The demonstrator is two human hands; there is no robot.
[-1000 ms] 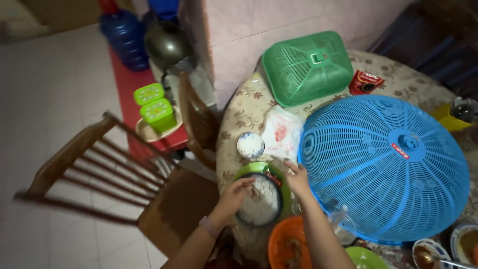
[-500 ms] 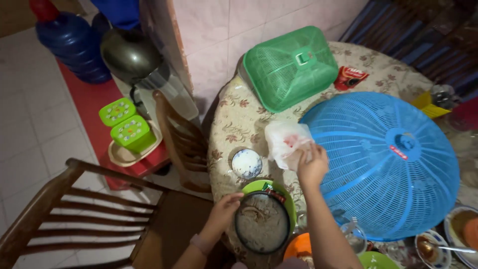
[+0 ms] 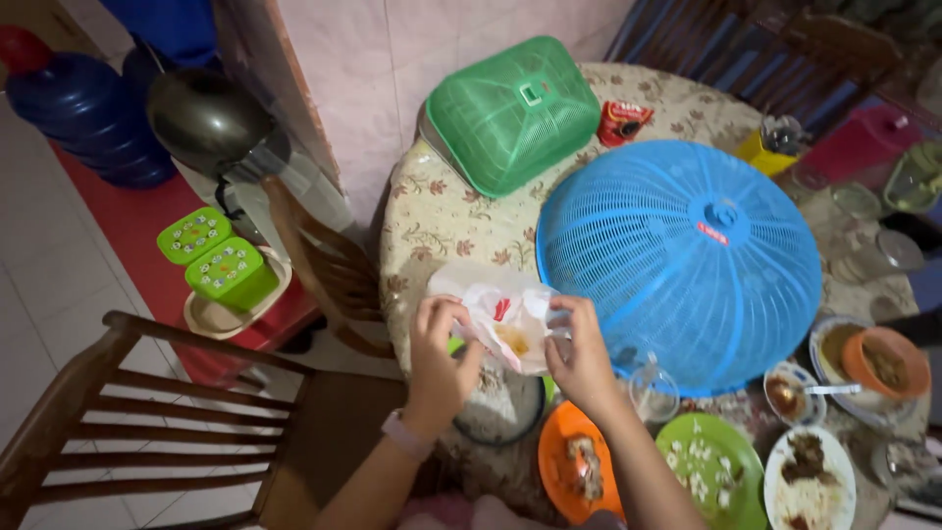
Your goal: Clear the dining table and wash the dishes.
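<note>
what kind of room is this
Most likely a home dining area: a round table with a floral cloth, a blue domed mesh food cover beside plates of food, and a wooden slatted chair.

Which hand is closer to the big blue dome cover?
Right. The right hand sits beside the blue dome cover, by its near-left rim; the left hand is farther left, across the plastic bag.

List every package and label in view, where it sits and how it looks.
Plastic bag: white with red print, crumpled, held by left hand and right hand.
Sachet: red and dark, on the table's far side beside the green food cover.
Label: small red strip on the blue dome cover.
</note>
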